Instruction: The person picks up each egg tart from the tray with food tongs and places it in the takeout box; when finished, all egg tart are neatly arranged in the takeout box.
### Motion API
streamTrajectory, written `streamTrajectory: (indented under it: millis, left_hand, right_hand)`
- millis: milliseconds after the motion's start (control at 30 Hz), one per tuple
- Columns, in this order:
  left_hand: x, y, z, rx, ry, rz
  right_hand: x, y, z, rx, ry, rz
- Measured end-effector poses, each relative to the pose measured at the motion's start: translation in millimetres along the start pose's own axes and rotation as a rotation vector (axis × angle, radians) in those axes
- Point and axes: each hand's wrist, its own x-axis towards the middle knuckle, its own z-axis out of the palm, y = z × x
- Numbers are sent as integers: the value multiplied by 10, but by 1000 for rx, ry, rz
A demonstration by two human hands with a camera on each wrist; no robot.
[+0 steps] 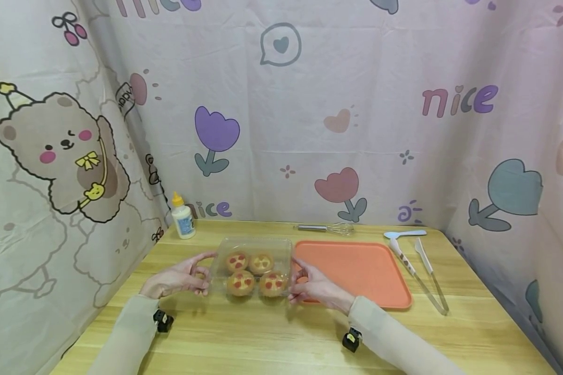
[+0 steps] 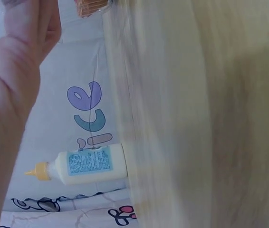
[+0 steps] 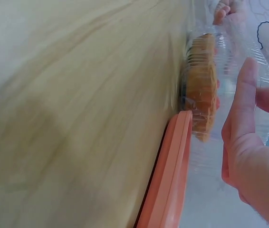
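Note:
A clear plastic box [image 1: 220, 244] with several round pastries in it is near the middle of the table. Red pieces top most of the pastries [image 1: 240, 284]; one at the back shows hardly any red. My left hand [image 1: 180, 277] holds the box by its left side, with the fingers partly curled at the edge. At the opposite side, my right hand [image 1: 320, 287] grips the box, its fingers along the ribbed wall in the right wrist view. In that view the box lies close by an orange tray [image 3: 165, 175]. Only part of my left hand shows in the left wrist view.
The orange tray lies right of the box, partly behind my right hand. Tongs [image 1: 427, 284] and a light blue spatula-like utensil [image 1: 405, 234] are to its right. A whisk [image 1: 326, 228] lies at the back edge, and a white glue bottle [image 1: 183, 219] stands back left. Curtains hang behind and beside the table.

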Motion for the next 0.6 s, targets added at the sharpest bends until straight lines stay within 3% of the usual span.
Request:
streamTrajectory:
  millis: [200,367,467,600]
  left_hand:
    - [-8,16,-7,-9,15,-24]
    - [-29,48,-6,70,66,-81]
    - [-32,72,-10,167,193,-118]
    - [19,129,19,270,437,-133]
  right_hand:
    - [13,20,-8,2,26,11]
    - [-28,27,-37,-25,49,3]
    - [-65,14,-79,-81,64,-21]
    - [-94,-8,-154,-142,76,-50]
